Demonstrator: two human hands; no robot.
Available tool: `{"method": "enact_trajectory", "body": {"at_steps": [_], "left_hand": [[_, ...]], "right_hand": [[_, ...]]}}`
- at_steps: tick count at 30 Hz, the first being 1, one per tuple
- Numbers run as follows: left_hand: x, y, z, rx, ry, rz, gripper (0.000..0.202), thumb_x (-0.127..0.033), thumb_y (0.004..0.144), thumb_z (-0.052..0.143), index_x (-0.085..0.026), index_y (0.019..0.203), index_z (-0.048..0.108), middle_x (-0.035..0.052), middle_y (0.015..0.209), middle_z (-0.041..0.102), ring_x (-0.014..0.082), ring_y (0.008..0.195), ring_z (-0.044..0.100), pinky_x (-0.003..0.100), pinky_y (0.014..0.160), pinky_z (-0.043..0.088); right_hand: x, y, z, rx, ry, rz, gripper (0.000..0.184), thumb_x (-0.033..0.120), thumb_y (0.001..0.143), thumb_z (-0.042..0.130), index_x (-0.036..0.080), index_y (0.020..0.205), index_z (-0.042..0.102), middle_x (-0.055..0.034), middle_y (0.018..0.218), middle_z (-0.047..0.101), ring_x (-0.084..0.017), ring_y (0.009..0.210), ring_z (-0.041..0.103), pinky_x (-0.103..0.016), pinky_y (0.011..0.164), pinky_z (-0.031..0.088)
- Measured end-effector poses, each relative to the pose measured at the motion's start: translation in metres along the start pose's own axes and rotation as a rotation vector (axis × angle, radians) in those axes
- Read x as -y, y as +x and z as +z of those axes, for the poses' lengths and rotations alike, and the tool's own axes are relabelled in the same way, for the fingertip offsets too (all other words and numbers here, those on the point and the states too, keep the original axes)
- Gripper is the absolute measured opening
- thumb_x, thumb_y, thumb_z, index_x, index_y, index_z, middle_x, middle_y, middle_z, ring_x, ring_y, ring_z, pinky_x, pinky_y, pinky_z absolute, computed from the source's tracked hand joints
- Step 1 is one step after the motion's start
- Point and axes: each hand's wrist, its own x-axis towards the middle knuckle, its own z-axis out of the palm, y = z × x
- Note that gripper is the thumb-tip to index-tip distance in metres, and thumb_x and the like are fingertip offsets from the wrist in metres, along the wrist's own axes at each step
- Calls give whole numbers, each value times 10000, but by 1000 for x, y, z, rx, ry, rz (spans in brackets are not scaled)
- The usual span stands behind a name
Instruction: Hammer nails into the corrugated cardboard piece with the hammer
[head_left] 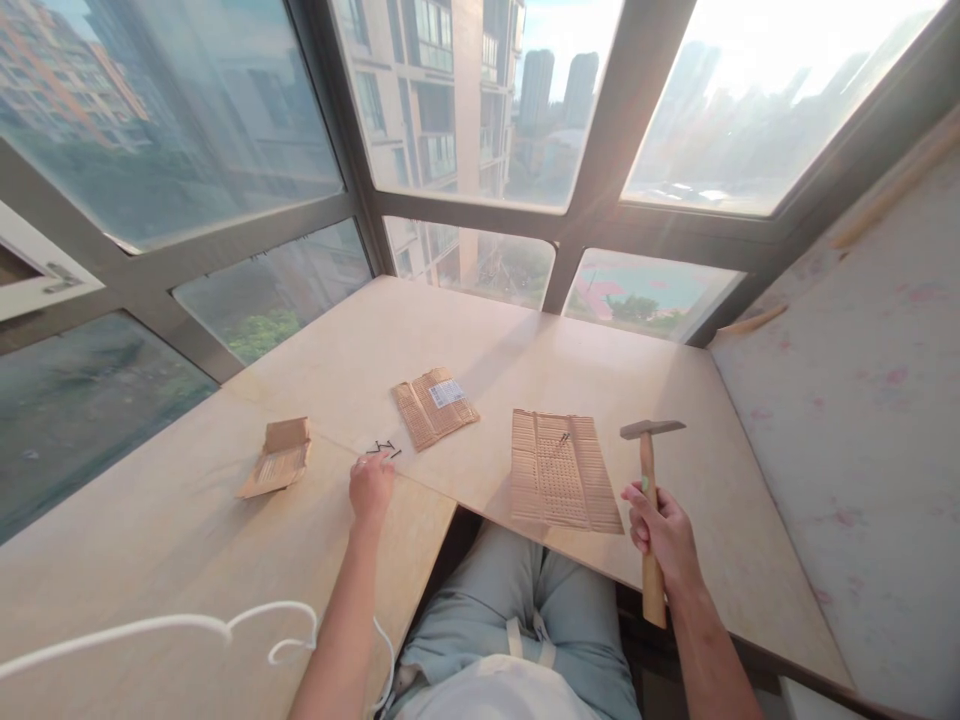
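Observation:
My right hand (660, 525) is wrapped round the wooden handle of a hammer (649, 455), held upright with its dark metal head at the top. To the left of it, a corrugated cardboard sheet (566, 480) lies at the table's front edge. A few dark nails (561, 440) stand in the sheet's upper part, casting shadows. Over on the left, my left hand (371, 485) reaches down with curled fingers at a small pile of loose dark nails (385, 447). Its fingertips are partly hidden, and whatever is between them cannot be made out.
A folded cardboard piece with a white label (448, 392) lies beyond the nails. Another bent cardboard piece (285, 447) is at the left. A white cable (172, 622) crosses the wooden tabletop (450, 320) at lower left. Windows and a papered wall (862, 430) border the table.

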Motion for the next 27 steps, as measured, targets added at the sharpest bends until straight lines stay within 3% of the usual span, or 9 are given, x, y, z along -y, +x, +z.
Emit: {"method": "enact_trajectory", "body": {"at_steps": [9,13,16,18,20,23,27], "left_hand": [[-5,12,16,66,118,39,230,-241,875,468,-146,842,676,167,925,648,302,945,589,401,842,462],[-18,17,12,16,-97,-53,143,-210,842,486,-163,817,618,125,866,645,265,886,597,393,838,470],[-53,15,8,27,-508,-101,203,-270,828,519,-155,963,618,59,811,627,199,768,596,334,751,490],[-89,8,7,174,-763,-44,335,-351,847,520,-160,1109,605,13,750,597,150,648,557,282,636,478],[-129,0,9,330,-938,14,349,-400,852,521,-154,1077,628,-1,708,582,116,582,519,252,578,458],[-185,-11,19,504,-1033,142,316,-417,816,594,-156,987,649,21,753,639,119,625,570,245,577,479],[-233,-17,41,554,-911,331,209,-342,813,626,-162,915,659,48,831,713,152,737,649,274,692,516]], "right_hand": [[-3,-6,-6,-18,-23,17,489,496,616,834,172,874,575,33,648,610,-8,329,314,-133,244,266],[-1,-9,-10,-30,-48,27,483,499,624,823,171,889,588,34,623,613,-17,315,320,-150,241,271],[3,-12,-12,-40,-48,26,480,500,629,817,170,898,593,37,616,610,-20,311,323,-152,239,271],[7,-14,-12,-49,-34,28,493,505,623,818,170,906,594,37,622,609,-18,314,325,-148,241,272],[10,-16,-12,-59,-22,31,508,514,615,820,170,913,594,40,621,603,-15,316,321,-143,241,270],[13,-20,-13,-63,-16,33,511,523,618,814,175,921,594,43,626,596,-14,316,315,-143,237,265],[14,-26,-19,-62,-15,32,520,537,631,803,177,935,584,42,645,595,-11,315,305,-145,235,264]]}}
